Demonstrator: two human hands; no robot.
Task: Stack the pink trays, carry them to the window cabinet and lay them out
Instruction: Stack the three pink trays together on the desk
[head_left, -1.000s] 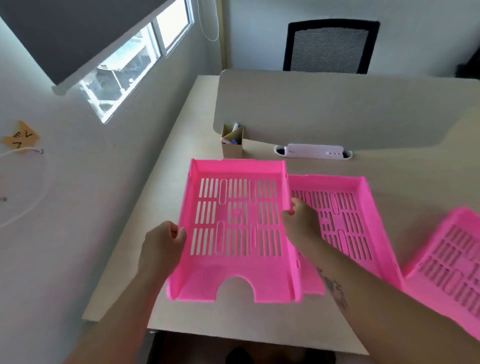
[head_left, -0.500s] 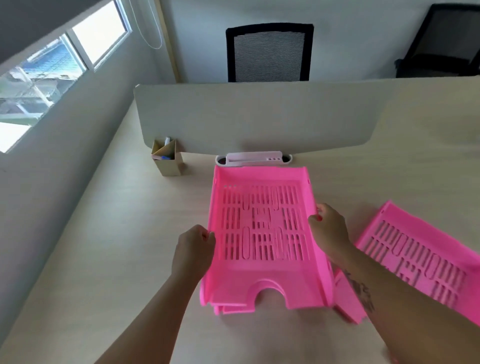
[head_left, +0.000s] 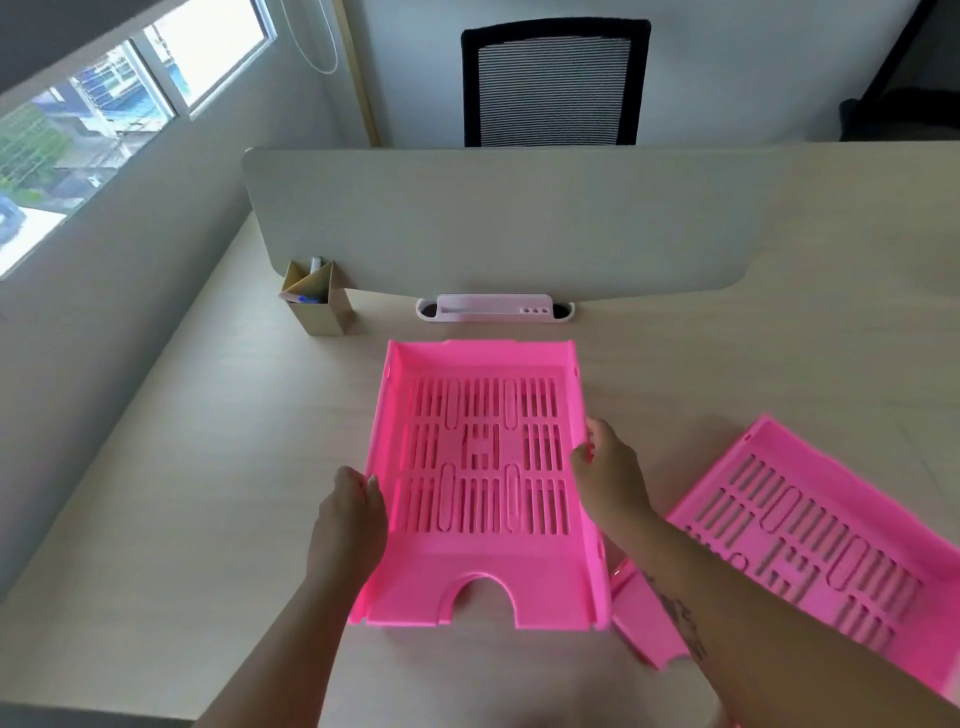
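- Fingers of both my hands are clamped on the long sides of one pink tray: my left hand (head_left: 349, 525) grips its left wall, my right hand (head_left: 608, 470) its right wall, thumbs hooked over the rims.
- Beneath everything runs the pale wood worktop (head_left: 197, 467), ending at the wall under the window (head_left: 104, 124) on my left.
- Across its far side stands a grey divider panel (head_left: 498, 223), with a black mesh chair (head_left: 555, 83) behind it.
- Directly in front of me, the held pink tray (head_left: 483, 582) lies flat and square to me, slotted floor up, its arched notch nearest me. I cannot tell whether another tray is nested beneath it.
- To my right, a second pink tray (head_left: 810, 535) lies at an angle on the worktop, partly hidden by my right forearm and close to the first.
- At the foot of the divider sits a white cable port (head_left: 493, 307).
- Left of that stands a small cardboard pen holder (head_left: 318, 301).
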